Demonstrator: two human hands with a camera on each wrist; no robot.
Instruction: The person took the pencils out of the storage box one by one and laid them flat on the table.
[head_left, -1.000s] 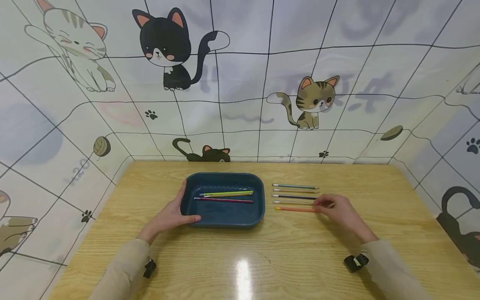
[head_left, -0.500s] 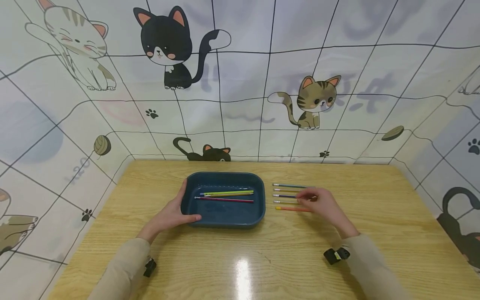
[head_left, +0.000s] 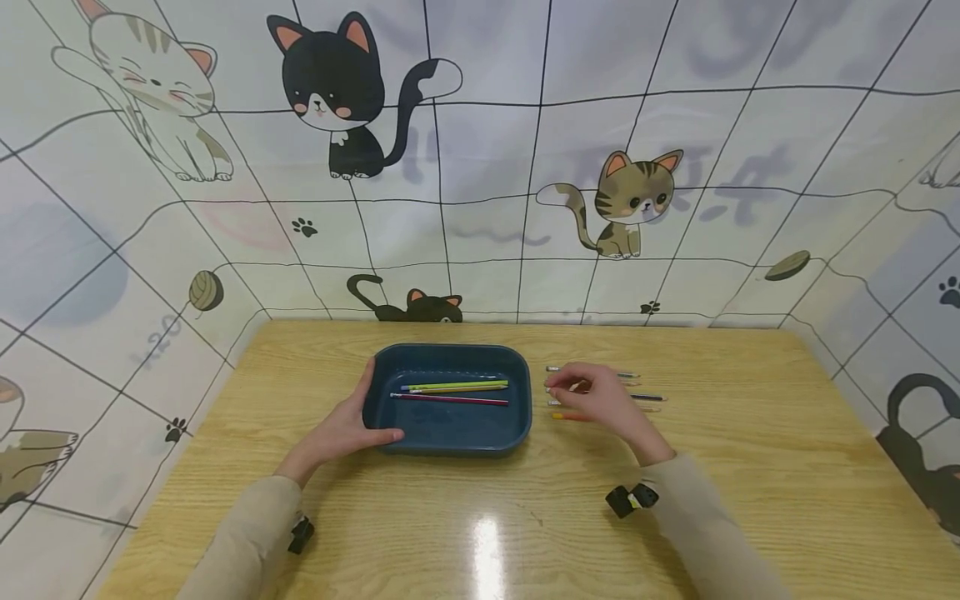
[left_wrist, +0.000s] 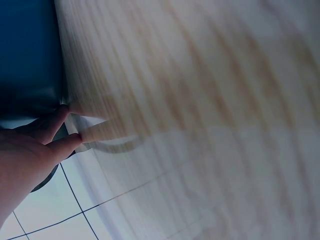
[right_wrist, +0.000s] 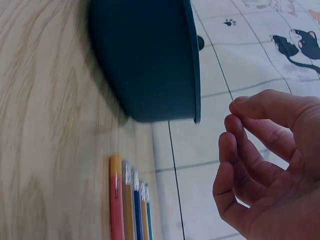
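A dark blue-teal tray (head_left: pixel 442 435) stands on the table, holding a lime-green pencil (head_left: pixel 457 384), a yellowish one and a dark red pencil (head_left: pixel 457 400). My left hand (head_left: pixel 341 429) grips the tray's left corner, thumb over the near rim, fingers along the outer wall. Right of the tray lie several pencils side by side, an orange one (right_wrist: pixel 116 200) nearest and a dark blue one (head_left: pixel 648 397) in the row. My right hand (head_left: pixel 600 400) hovers over their eraser ends. Its thumb and fingertips meet, with nothing visible between them in the right wrist view.
The wooden table (head_left: pixel 420 517) reaches back to a cat-patterned cloth backdrop (head_left: pixel 487 233), which also closes off both sides. A black wrist camera (head_left: pixel 632 500) sits at the right sleeve.
My right hand has moved left along the row, from the pencils' right ends to their eraser ends by the tray. My left hand and the tray have stayed in place.
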